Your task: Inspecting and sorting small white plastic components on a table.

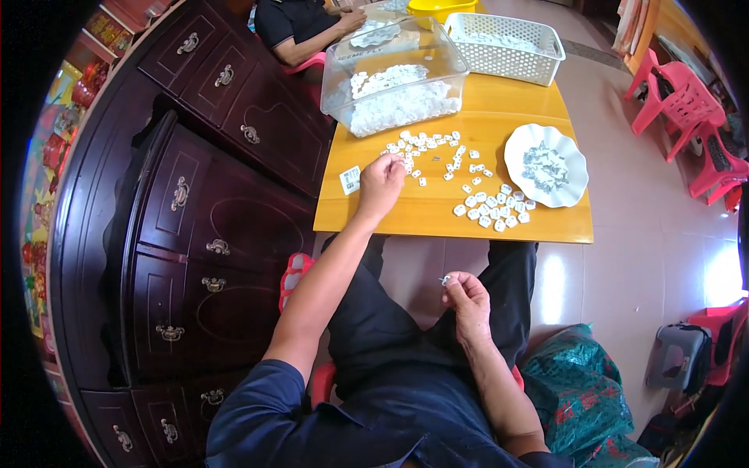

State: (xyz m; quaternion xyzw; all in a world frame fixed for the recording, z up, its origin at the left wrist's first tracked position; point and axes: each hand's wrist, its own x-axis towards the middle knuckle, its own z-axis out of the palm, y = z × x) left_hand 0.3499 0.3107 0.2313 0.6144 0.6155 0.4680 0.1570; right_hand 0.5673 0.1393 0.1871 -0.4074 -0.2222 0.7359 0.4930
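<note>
My left hand [380,187] reaches over the table, its fingers pinched together at the edge of a loose scatter of small white plastic pieces [425,143]; whatever lies between the fingertips is hidden. Above my lap, my right hand [470,304] pinches a small silvery-white piece [444,280] between thumb and fingers. Another group of small white pieces [498,209], each with dark spots, lies near the table's front edge. To its right, a white scalloped plate [576,187] carries many small grey metal pieces [544,167].
A clear plastic bin [331,87] of white pieces stands on the wooden table [499,117]. Behind are a white perforated basket [538,66] and a yellow basin [438,8]. Another person [300,31] sits at far left. Dark cabinets [257,203] flank the left; a green sack [581,382] lies right.
</note>
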